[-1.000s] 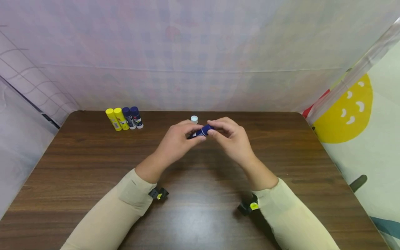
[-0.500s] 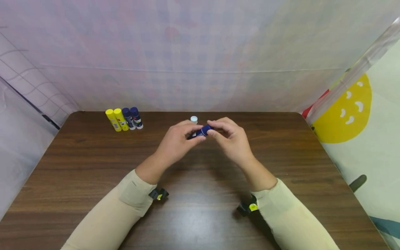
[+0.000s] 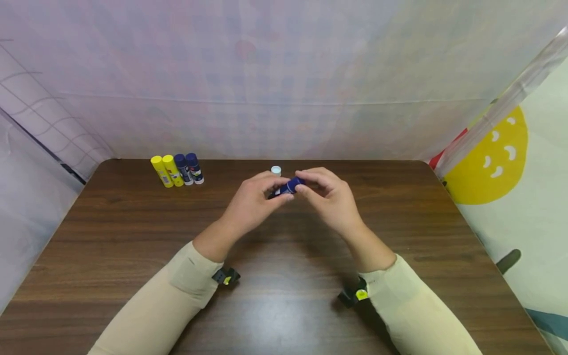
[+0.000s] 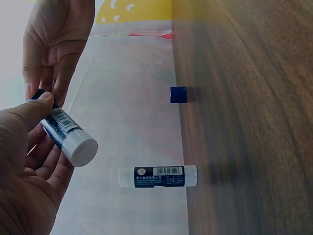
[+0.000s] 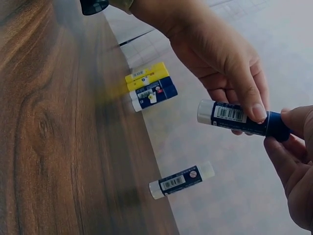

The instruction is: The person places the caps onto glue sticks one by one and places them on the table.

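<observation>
Both hands are on one navy glue stick (image 5: 230, 116) with a white base, held tilted over the back of the table. My left hand (image 3: 248, 203) grips its body between thumb and fingers. At the other end, my right hand (image 3: 332, 201) pinches the blue cap (image 5: 278, 126), which sits on the stick. Behind the hands, an uncapped glue stick (image 4: 159, 176) stands upright with its pale top showing. A loose blue cap (image 4: 178, 94) rests on the table near it in the left wrist view; the right hand hides that cap in the head view.
Two yellow glue sticks (image 3: 161, 171) and two navy ones (image 3: 189, 169) stand side by side at the back left of the brown wooden table (image 3: 133, 236). A pale patterned curtain (image 3: 284, 88) hangs right behind the table's far edge.
</observation>
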Demonstrator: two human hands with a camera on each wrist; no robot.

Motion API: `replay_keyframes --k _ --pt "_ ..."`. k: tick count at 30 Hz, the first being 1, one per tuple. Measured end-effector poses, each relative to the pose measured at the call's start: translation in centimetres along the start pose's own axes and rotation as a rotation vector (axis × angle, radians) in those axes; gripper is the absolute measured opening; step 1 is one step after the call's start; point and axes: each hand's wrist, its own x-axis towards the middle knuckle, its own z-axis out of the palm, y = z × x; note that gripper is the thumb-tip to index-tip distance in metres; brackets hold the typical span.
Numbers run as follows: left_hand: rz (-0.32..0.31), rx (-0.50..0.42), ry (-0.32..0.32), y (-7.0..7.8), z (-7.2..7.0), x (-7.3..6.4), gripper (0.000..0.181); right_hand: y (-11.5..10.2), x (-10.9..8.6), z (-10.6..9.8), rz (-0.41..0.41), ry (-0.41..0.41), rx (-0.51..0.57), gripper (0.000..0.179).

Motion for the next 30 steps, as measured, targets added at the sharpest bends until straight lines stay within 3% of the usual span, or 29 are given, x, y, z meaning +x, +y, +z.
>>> replay_keyframes --k 17,24,30 --pt "0.018 0.001 0.016 -0.01 -0.14 -0.16 0.035 -0.05 -0.09 0.07 -0.064 0.021 0.060 0.030" --pt "0.068 -0.010 0.079 0.00 -0.29 -0.13 0.035 0.09 -0.09 0.07 -0.089 0.058 0.097 0.030" --pt "0.069 -0.021 0.098 0.03 -0.32 -0.09 0.034 0.18 -0.02 -0.03 -0.090 0.074 0.120 0.030"
